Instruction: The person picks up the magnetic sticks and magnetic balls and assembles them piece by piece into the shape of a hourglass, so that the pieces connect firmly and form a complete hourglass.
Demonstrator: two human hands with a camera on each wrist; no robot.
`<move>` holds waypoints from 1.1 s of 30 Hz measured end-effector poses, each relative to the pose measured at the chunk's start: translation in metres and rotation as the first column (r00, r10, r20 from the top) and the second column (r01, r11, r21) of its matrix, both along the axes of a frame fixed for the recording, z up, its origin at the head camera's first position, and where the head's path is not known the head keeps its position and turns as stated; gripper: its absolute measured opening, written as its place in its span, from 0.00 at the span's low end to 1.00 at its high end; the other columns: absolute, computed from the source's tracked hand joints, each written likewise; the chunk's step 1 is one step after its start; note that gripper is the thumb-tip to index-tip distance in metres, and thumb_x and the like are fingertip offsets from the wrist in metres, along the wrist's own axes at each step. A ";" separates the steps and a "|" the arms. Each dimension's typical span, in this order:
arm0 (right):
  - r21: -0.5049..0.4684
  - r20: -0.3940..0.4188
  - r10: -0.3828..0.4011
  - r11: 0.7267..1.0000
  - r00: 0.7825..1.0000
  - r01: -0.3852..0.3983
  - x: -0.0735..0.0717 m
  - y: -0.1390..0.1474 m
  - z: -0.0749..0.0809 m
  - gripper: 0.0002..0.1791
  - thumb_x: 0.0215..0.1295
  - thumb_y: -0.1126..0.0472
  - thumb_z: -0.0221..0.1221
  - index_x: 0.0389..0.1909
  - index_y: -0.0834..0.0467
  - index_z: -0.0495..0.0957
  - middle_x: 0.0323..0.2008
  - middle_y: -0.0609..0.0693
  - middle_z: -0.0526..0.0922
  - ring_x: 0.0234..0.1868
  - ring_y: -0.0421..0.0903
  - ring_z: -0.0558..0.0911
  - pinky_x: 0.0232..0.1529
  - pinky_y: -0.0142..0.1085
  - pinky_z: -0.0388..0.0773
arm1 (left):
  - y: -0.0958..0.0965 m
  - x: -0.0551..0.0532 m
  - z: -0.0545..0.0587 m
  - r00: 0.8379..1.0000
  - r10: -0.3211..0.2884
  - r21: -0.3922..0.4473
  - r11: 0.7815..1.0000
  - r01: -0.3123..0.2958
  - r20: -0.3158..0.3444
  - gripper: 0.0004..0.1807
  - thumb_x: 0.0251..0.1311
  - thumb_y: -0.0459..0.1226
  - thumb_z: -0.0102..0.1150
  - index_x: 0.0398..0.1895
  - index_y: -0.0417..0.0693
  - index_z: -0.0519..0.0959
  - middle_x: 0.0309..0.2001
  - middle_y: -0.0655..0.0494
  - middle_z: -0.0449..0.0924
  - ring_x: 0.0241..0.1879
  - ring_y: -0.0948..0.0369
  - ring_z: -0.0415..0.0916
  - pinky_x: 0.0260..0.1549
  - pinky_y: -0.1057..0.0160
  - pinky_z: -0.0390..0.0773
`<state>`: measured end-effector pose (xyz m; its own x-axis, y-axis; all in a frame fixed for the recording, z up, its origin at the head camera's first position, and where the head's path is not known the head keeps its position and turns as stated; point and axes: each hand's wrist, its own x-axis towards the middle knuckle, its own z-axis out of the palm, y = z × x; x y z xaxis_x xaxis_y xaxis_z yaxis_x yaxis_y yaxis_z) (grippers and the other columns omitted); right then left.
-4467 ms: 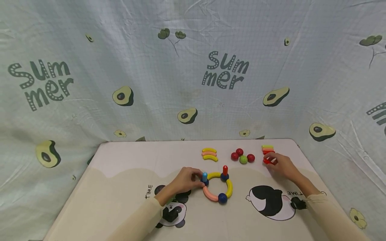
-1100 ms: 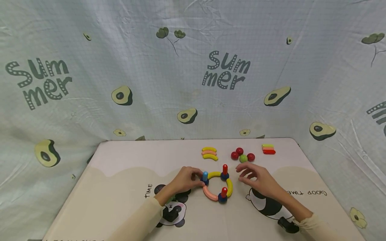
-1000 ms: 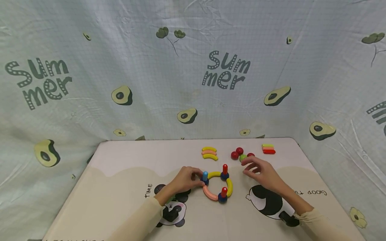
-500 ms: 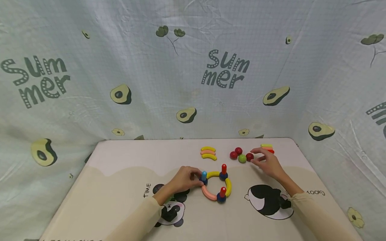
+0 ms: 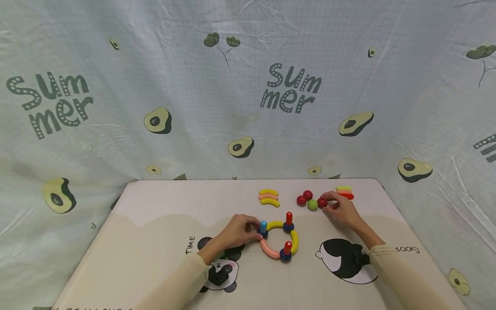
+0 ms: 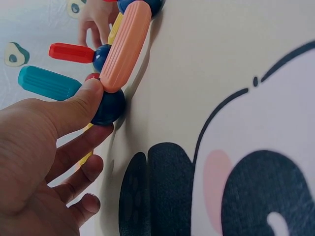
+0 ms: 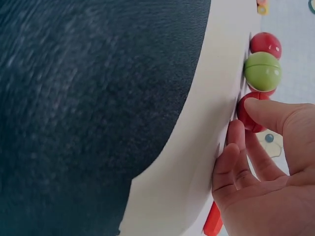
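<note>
I have the left hand (image 5: 241, 229) at the left side of the ring (image 5: 295, 242), its thumb and forefinger in a narrow pinch on a dark blue ball (image 6: 109, 107) that carries an upright light blue rod (image 6: 49, 83). On my head feed the ring lies on the table (image 5: 162, 241), made of three dark blue balls joined by two yellow curved sticks (image 5: 275, 224) on the far and right sides and a pink curved stick (image 5: 270, 250) on the near left. A red rod (image 5: 289, 218) stands upright on the far ball, and another red rod (image 5: 288, 247) on the near ball. Farther off to the right, I see the right hand (image 5: 341, 209) with thumb and fingers narrowed around a red ball (image 7: 252, 114), which sits at the right end of a small cluster, just beside a green ball (image 5: 312, 205). Two more red balls (image 5: 301, 200) sit to the left and far side of the green one. Three loose curved sticks (image 5: 269, 197) lie far left of that cluster, and three short straight sticks (image 5: 344, 189) lie beyond the right hand. A printed curtain (image 5: 201, 94) hangs behind the table.
</note>
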<state>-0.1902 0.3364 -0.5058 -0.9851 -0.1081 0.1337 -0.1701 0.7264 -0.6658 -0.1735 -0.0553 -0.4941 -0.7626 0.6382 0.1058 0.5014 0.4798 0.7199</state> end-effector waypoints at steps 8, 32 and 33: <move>0.011 0.014 -0.032 0.999 0.999 0.031 -0.001 -0.003 0.000 0.20 0.67 0.69 0.65 0.59 0.59 0.76 0.55 0.67 0.82 0.45 0.59 0.83 0.50 0.55 0.81 | 0.000 0.001 0.001 1.000 -0.003 0.002 1.000 0.003 -0.012 0.12 0.60 0.39 0.74 0.45 0.47 0.87 0.38 0.60 0.86 0.32 0.59 0.73 0.32 0.69 0.70; 0.028 0.015 0.065 0.997 0.998 -0.065 0.007 0.009 0.019 0.20 0.63 0.69 0.68 0.55 0.58 0.77 0.52 0.65 0.84 0.41 0.55 0.84 0.38 0.39 0.82 | 0.002 0.001 0.003 1.000 0.004 -0.012 1.000 -0.004 0.005 0.13 0.60 0.39 0.75 0.46 0.46 0.87 0.39 0.58 0.87 0.34 0.55 0.76 0.33 0.69 0.72; 0.024 0.017 0.074 0.997 0.997 -0.074 0.008 0.009 0.022 0.20 0.63 0.69 0.68 0.55 0.58 0.77 0.52 0.65 0.84 0.40 0.54 0.84 0.37 0.37 0.82 | 0.002 0.001 0.003 1.000 0.006 -0.011 1.000 -0.006 0.006 0.13 0.60 0.39 0.75 0.46 0.46 0.87 0.39 0.58 0.87 0.34 0.55 0.76 0.33 0.69 0.72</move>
